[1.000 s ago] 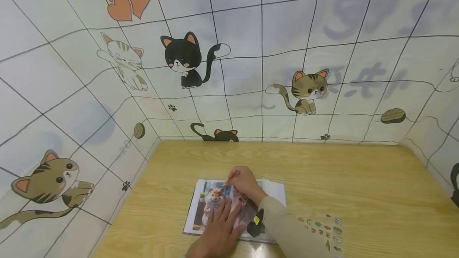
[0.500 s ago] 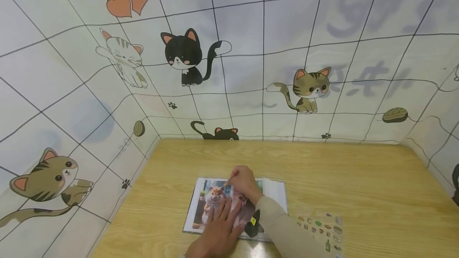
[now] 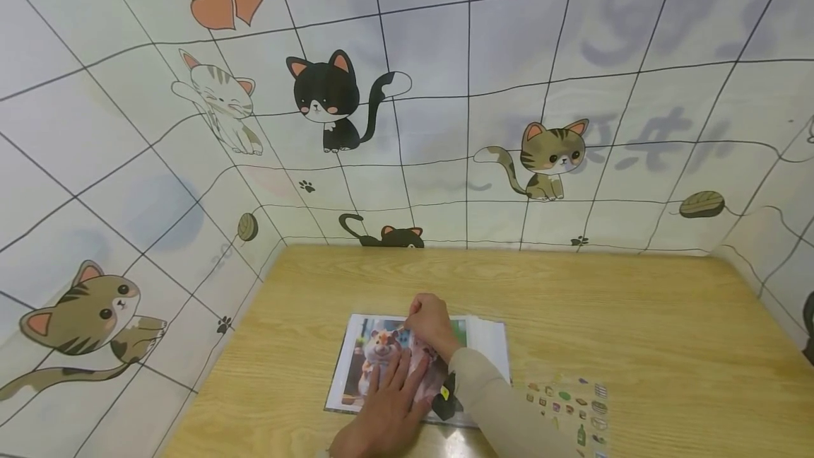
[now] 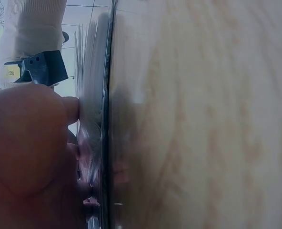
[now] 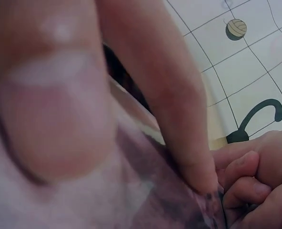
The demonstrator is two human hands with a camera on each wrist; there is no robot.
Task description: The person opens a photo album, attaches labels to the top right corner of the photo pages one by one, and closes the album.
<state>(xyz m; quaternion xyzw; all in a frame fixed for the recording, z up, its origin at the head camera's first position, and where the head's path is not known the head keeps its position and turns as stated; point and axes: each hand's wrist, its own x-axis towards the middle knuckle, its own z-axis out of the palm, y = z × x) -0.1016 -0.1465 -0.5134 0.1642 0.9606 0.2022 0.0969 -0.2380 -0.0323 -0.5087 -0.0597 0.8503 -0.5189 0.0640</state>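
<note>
A photo album (image 3: 338,389) lies open on the table, showing a hamster picture (image 3: 381,345) and a pinkish animal picture. My left hand (image 3: 393,401) rests flat on the page with its fingers spread. Over the picture's upper edge my right hand (image 3: 431,320) has its fingers curled, thumb and forefinger pinching a small yellowish sticker, now mostly hidden by the fingertips. In the right wrist view, the left hand's fingers (image 5: 172,105) loom close, with the curled right hand (image 5: 260,186) beyond. The album's stacked page edges (image 4: 91,90) appear beside a hand in the left wrist view.
A clear sheet of small stickers (image 3: 566,405) lies on the wooden table (image 3: 668,345) to the right, partly behind the right sleeve (image 3: 492,401). A dark wrist camera mount (image 3: 445,401) hangs over the album. Cat-patterned walls (image 3: 439,126) enclose the table on three sides.
The right hand's fingertips have shifted slightly right along the picture's upper edge, and the yellowish bit at them shows less. The left hand stays in place.
</note>
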